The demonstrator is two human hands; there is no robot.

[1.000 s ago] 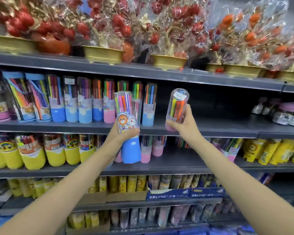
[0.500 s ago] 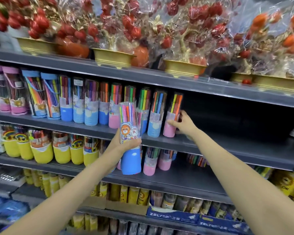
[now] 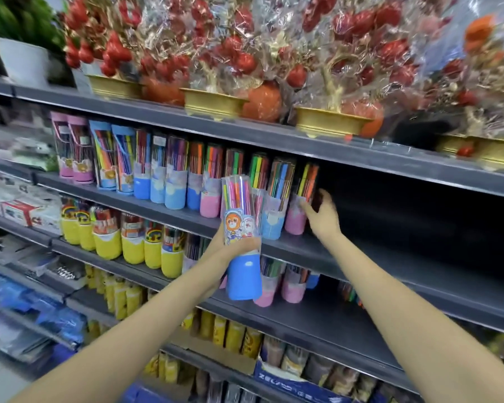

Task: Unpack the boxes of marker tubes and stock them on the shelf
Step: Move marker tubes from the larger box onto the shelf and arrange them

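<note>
Blue-based marker tube (image 3: 243, 242) gripped upright in left hand (image 3: 233, 245); pink-based tube (image 3: 298, 205) on shelf (image 3: 361, 257), touching right hand (image 3: 322, 215), whose grip blurs beyond telling.

Right hand (image 3: 322, 216) motion-blurred, its hold on the pink-based tube (image 3: 298, 210) unclear

Cellophane-wrapped red fruit ornaments (image 3: 239, 53) in gold pots (image 3: 213, 103) are ranged above the hands. Yellow-based tubs (image 3: 108, 237) are seen left of them, yellow packets (image 3: 233, 333) and a blue carton (image 3: 291, 382) below.
</note>
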